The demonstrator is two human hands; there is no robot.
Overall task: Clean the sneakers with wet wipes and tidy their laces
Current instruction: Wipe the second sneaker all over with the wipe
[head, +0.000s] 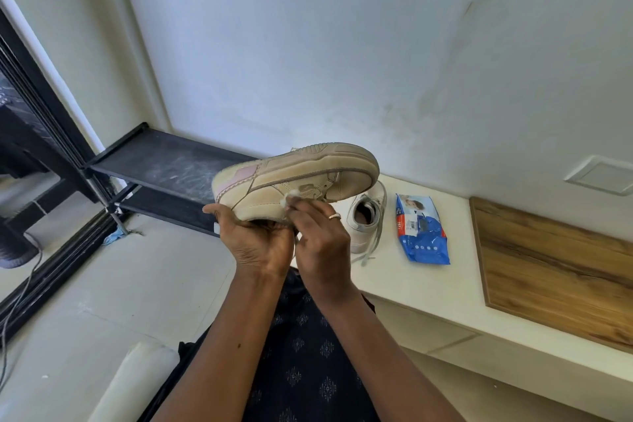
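Before a scuffed white wall [342, 44], the grip of the left hand [255, 243] clamps a beige-and-pink leather sneaker [294, 178] aloft while the right hand [320, 240] pinches a wadded white wet wipe [288, 199] to its side; cleaning seems midway, the white second sneaker [363, 221] waiting on the white desk [445, 284], laces [371, 245] loose.

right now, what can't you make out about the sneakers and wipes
Head view:
Held sneaker: opening hidden behind the left hand.
Second sneaker: partly hidden by the right hand.
Wipe: mostly covered by that hand.
Pack: print too small to read.
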